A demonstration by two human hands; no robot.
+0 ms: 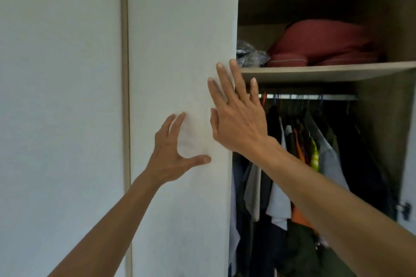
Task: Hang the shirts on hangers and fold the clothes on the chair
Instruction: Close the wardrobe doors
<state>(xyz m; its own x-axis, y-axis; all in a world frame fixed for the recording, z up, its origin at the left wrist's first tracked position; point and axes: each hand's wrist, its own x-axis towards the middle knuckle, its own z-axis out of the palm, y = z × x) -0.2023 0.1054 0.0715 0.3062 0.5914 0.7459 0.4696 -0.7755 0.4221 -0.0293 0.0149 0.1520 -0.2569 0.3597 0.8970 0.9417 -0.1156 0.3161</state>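
Two bare forearms reach up from six o'clock. Left hand (174, 155), fingers spread and released, presses the smooth white wardrobe door (180, 51). Right hand (238, 117) lies flat and released along the door's edge. At three o'clock, shirts (315, 175) hang on hangers from a metal rail (315, 97), below a wooden shelf (326, 72) holding a red cushion (322, 42).

no readable text, no labels, no brands, no numbers

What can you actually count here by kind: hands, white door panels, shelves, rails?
Hands: 2, the left hand and the right hand
White door panels: 2
Shelves: 1
Hanging rails: 1
Total: 6
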